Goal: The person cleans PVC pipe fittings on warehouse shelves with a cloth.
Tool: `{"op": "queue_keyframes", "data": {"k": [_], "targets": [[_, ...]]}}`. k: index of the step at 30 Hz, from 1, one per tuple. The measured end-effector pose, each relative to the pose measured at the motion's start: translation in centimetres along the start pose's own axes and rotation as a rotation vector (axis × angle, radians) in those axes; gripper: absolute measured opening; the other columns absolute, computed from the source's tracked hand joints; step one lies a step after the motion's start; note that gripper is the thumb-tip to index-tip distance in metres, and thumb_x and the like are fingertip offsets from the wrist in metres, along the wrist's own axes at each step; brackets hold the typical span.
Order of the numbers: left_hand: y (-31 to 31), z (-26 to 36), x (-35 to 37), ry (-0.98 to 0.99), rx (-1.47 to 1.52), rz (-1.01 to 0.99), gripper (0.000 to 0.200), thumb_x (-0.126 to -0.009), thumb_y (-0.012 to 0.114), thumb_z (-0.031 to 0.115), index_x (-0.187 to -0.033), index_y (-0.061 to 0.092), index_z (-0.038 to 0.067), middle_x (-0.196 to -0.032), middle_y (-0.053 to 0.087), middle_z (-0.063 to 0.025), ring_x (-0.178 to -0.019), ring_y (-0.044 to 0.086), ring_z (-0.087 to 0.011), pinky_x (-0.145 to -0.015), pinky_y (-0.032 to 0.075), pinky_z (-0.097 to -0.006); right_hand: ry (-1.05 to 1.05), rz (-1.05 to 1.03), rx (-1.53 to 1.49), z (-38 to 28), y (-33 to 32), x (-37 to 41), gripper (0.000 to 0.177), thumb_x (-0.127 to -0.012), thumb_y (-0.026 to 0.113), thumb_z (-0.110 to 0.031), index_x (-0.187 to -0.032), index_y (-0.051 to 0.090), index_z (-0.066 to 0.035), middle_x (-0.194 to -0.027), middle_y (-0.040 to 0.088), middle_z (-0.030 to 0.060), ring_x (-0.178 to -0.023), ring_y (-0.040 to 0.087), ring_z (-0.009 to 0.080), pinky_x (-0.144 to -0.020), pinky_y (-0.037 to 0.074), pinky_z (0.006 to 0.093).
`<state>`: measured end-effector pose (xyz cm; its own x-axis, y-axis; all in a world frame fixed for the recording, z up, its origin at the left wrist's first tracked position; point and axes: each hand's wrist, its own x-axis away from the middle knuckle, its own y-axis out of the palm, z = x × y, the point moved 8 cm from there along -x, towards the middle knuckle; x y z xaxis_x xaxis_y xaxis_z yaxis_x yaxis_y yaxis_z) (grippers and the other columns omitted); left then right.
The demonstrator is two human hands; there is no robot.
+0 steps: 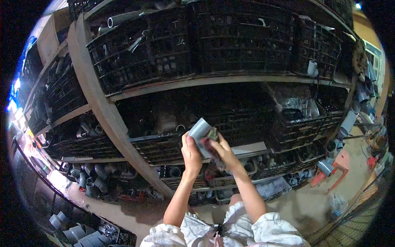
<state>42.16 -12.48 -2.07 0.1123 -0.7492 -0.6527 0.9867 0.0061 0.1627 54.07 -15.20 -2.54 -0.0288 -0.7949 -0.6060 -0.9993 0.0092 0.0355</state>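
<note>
Holds a grey pipe piece (199, 128) in the curled fingers of the left hand (191, 155); presses a crumpled cloth (213, 134) against it with the bent fingers of the right hand (226, 154). Calls for steady grip, even cloth pressure.

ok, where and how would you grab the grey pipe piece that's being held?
I'd pinch the grey pipe piece across its upper end, coming from above. That end tilts up and sticks out bare; its sides look smooth and round. Lower down, the left grip covers one side, the right grip and rag the other.
</note>
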Motion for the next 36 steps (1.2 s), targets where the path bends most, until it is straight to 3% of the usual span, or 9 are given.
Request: {"op": "queue_keyframes", "data": {"k": [5, 8, 10, 14, 20, 24, 32, 33, 36], "targets": [[0.1, 1.4, 0.2, 0.068, -0.192, -0.152, 0.04, -0.088, 0.028, 0.032, -0.103, 0.042, -0.002, -0.078, 0.054, -0.0122, -0.067, 0.05, -0.0157, -0.06, 0.039, -0.0273, 0.016, -0.206, 0.404, -1.1, -0.2, 0.1, 0.026, -0.076, 0.045, -0.015, -0.098, 0.047, -0.001, -0.096, 0.046, 0.0122, -0.088, 0.04, 0.0233, -0.083, 0.03, 0.0319], [0.5, 1.5, 1.1, 0.05, -0.114, -0.174, 0.04, -0.088, 0.028, 0.032, -0.104, 0.042, -0.002, -0.078, 0.054, -0.0124, -0.067, 0.05, -0.0153, -0.06, 0.039, -0.0271, 0.154, -0.067, 0.131, 0.6, -0.8, 0.7, 0.023, -0.075, 0.042, -0.012, -0.094, 0.048, -0.001, -0.09, 0.047, 0.0114, -0.083, 0.041, 0.0237, -0.08, 0.032, 0.0334], [0.4, 0.9, 1.3, -0.002, -0.041, -0.131, 0.04, -0.088, 0.028, 0.032, -0.104, 0.042, -0.002, -0.079, 0.055, -0.0129, -0.067, 0.05, -0.0155, -0.06, 0.04, -0.0271, -0.198, -0.011, 0.382, -4.0, -0.2, 1.2, 0.018, -0.071, 0.043, -0.01, -0.084, 0.049, -0.001, -0.077, 0.046, 0.0106, -0.076, 0.041, 0.0258, -0.072, 0.033, 0.0344], [0.4, -0.5, 1.6, -0.127, -0.047, -0.142, 0.041, -0.088, 0.029, 0.034, -0.105, 0.041, -0.001, -0.079, 0.054, -0.0124, -0.068, 0.05, -0.0154, -0.061, 0.04, -0.0274, -0.25, -0.091, 0.585, -4.8, 1.9, 2.7, 0.018, -0.07, 0.046, -0.014, -0.08, 0.046, 0.001, -0.086, 0.044, 0.0118, -0.082, 0.04, 0.0244, -0.078, 0.032, 0.0314], [0.5, 1.1, 2.5, -0.056, 0.037, -0.155, 0.04, -0.089, 0.028, 0.033, -0.106, 0.041, 0.0, -0.092, 0.05, -0.0092, -0.083, 0.046, -0.0139, -0.075, 0.036, -0.0256, 0.03, 0.135, 0.017, 3.5, -1.2, 4.0, 0.028, -0.081, 0.042, -0.021, -0.1, 0.047, 0.0, -0.091, 0.049, 0.0094, -0.092, 0.043, 0.019, -0.084, 0.031, 0.0283], [0.9, -1.4, 2.7, -0.344, 0.189, -0.201, 0.04, -0.089, 0.03, 0.033, -0.108, 0.04, 0.0, -0.098, 0.046, -0.0096, -0.088, 0.043, -0.0135, -0.078, 0.034, -0.0248, 0.186, 0.204, -0.318, 1.9, -0.8, 4.1, 0.036, -0.084, 0.043, -0.027, -0.111, 0.041, -0.003, -0.096, 0.048, 0.0022, -0.087, 0.044, 0.009, -0.077, 0.034, 0.0211], [2.3, -0.8, 4.5, -0.542, 0.409, -0.347, 0.05, -0.075, 0.058, 0.016, -0.116, 0.033, 0.001, -0.105, 0.043, -0.0083, -0.097, 0.043, -0.0152, -0.084, 0.034, -0.0264, 0.344, 0.424, -0.7, 5.5, -1.1, 5.3, 0.036, -0.083, 0.046, -0.022, -0.114, 0.039, -0.006, -0.1, 0.049, 0.0022, -0.088, 0.047, 0.0102, -0.078, 0.037, 0.0213], [2.5, -0.9, 4.8, -0.595, 0.451, -0.377, 0.05, -0.075, 0.058, 0.015, -0.117, 0.034, 0.001, -0.106, 0.044, -0.0081, -0.097, 0.044, -0.015, -0.084, 0.034, -0.0264, 0.345, 0.123, -1.079, 8.2, -0.2, 5.9, 0.033, -0.083, 0.046, -0.021, -0.113, 0.041, -0.008, -0.101, 0.049, 0.0018, -0.089, 0.047, 0.0119, -0.078, 0.039, 0.0233], [3.2, 0.2, 5.3, -0.627, 0.539, -0.408, 0.051, -0.073, 0.058, 0.007, -0.119, 0.036, 0.0, -0.105, 0.048, -0.0087, -0.096, 0.046, -0.0136, -0.082, 0.037, -0.0258, 0.383, 0.341, -0.809, 10.5, -0.8, 7.9, 0.031, -0.085, 0.043, -0.023, -0.112, 0.042, -0.009, -0.102, 0.048, 0.0011, -0.09, 0.046, 0.0116, -0.077, 0.04, 0.0248]]}}
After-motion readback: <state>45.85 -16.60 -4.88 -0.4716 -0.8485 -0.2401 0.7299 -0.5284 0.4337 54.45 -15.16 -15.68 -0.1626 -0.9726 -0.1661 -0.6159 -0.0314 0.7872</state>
